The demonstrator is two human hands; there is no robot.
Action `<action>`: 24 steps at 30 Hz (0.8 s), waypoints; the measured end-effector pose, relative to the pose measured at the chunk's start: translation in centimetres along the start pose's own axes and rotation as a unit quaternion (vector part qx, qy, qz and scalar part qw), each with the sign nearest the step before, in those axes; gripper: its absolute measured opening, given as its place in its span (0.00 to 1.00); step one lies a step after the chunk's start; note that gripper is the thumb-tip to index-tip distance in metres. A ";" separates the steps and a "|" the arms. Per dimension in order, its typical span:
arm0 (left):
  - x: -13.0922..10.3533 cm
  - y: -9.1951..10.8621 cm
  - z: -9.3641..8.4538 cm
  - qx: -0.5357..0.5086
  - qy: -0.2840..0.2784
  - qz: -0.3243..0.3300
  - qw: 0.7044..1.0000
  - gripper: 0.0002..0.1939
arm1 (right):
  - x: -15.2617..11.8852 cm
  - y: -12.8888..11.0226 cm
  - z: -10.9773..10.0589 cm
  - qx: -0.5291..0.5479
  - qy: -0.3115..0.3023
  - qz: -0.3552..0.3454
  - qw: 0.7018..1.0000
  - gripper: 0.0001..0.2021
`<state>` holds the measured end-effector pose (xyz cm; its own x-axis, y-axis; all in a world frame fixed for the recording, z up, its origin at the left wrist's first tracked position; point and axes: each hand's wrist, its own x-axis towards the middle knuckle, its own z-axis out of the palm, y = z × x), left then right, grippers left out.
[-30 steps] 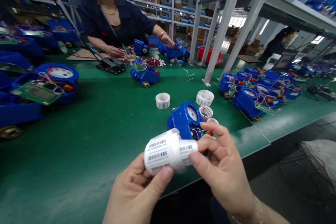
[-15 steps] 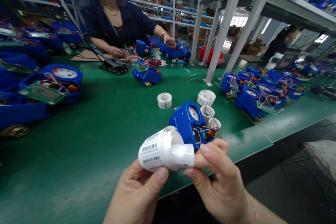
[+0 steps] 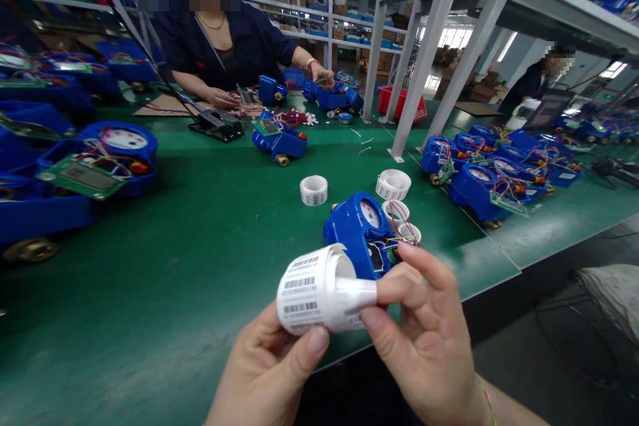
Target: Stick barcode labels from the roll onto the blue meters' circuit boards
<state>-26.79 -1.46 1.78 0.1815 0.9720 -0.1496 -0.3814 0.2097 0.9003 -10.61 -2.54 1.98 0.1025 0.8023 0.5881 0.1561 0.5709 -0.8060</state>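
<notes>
A roll of white barcode labels is held in front of me, its printed side facing me. My left hand grips it from below, thumb on the lower edge. My right hand pinches the inner strip, which sticks out of the roll's right end as a narrow tube; the forefinger reaches into that tube. Just behind the roll sits a blue water meter with a round dial and loose wires, partly covered by the roll and my right fingers.
More label rolls stand on the green table: one white roll alone, another roll further right. Blue meters crowd the right and left sides. Across the table a co-worker handles parts. Metal posts rise from the table.
Both hands and the roll have shifted slightly right. My right forefinger has straightened and lifted away, while thumb and another finger stay on the inner strip, now narrower at its end.
</notes>
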 end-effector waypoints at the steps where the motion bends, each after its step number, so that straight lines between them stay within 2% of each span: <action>1: 0.0 0.0 0.0 0.002 0.000 -0.004 1.000 0.21 | 0.0 0.1 0.0 -0.013 -0.001 -0.010 1.000 0.35; 6: 0.1 0.0 -0.3 -0.012 0.011 -0.003 1.000 0.21 | -0.3 0.2 -0.3 -0.082 -0.031 -0.071 0.994 0.38; 12: 0.2 -0.8 -0.8 0.038 0.003 0.023 0.999 0.18 | -0.7 -0.2 -0.6 -0.022 -0.083 0.065 0.994 0.34; 15: 0.1 -1.0 -0.8 0.065 0.021 0.034 0.997 0.19 | -0.6 -0.1 -0.2 -0.002 -0.053 0.092 0.994 0.31; 20: 0.0 -0.5 -0.4 0.052 0.040 0.012 0.998 0.16 | -0.2 0.1 0.1 0.023 -0.002 0.153 0.988 0.33; 24: 0.1 0.1 0.0 0.024 0.063 -0.004 0.998 0.20 | 0.3 -0.3 -0.5 0.068 -0.004 0.189 0.980 0.27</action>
<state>-26.83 -1.30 1.86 0.0678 0.9768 -0.2034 -0.3354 0.2143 0.9174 -10.14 -2.61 2.46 0.1206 0.9620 0.2451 -0.0236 0.2496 -0.9680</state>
